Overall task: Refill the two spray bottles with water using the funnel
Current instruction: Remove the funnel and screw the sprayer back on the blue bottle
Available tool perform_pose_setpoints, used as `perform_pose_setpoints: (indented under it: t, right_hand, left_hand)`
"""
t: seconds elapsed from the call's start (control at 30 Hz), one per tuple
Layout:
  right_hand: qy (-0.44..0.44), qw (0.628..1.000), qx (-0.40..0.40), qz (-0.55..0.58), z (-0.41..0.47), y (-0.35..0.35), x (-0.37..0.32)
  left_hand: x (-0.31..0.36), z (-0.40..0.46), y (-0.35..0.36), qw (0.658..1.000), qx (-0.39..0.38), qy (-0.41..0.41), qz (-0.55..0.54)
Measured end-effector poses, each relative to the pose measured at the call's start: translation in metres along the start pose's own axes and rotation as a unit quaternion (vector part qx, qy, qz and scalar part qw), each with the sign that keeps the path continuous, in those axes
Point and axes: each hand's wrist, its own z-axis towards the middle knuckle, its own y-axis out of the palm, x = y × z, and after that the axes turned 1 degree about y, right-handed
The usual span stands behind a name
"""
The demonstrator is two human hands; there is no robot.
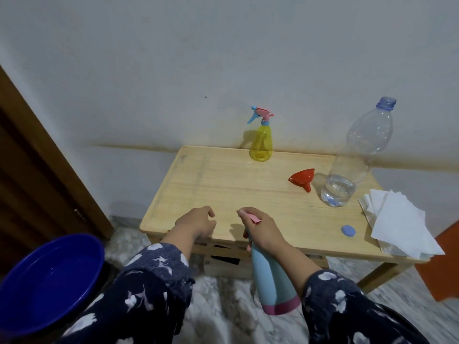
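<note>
Our right hand grips the pale blue plastic spray bottle by its pink head, at the near edge of the light wooden bench; just beside it, our left hand hangs loosely curled, holding nothing.

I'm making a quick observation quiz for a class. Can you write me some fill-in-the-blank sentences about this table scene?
1. The right hand grips the neck of the ____ spray bottle.
2. The red funnel lies on its ____ on the table.
3. The yellow spray bottle stands near the ____.
4. The clear water bottle has its cap ____.

Missing words: blue; side; wall; off
</note>
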Motion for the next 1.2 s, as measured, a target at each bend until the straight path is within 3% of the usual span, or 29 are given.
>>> perform_pose_setpoints:
  t: [0.27,0.47,0.63,0.83,0.9,1.07,1.2]
  right_hand:
    - [-0.039,0.998,0.015,0.055,0.023,-0.015,-0.019]
    - [-0.145,0.984,0.092,0.054,0.046,-0.041,-0.056]
    - [-0.184,0.975,0.079,0.097,0.060,-0.062,-0.098]
    - [-0.207,0.970,0.070,0.104,0.078,-0.068,-0.130]
    - [-0.184,0.977,0.086,0.058,0.094,-0.066,-0.131]
    - [-0.021,0.994,0.069,-0.086,0.138,-0.039,-0.114]
    - [-0.007,0.994,0.061,-0.095,0.175,-0.033,-0.118]
  left_hand:
    - [0.010,0.005,-0.010,1.000,-0.003,0.015,-0.026]
    - [0.054,-0.008,-0.015,0.975,-0.042,0.087,-0.202]
    - [0.083,-0.019,-0.019,0.946,-0.047,0.137,-0.289]
    - [0.098,-0.003,-0.019,0.926,0.064,0.146,-0.343]
    - [0.098,0.008,-0.021,0.925,0.110,0.133,-0.339]
    - [0.092,0.056,-0.032,0.936,0.211,0.070,-0.272]
    - [0.082,0.104,-0.037,0.932,0.231,0.066,-0.273]
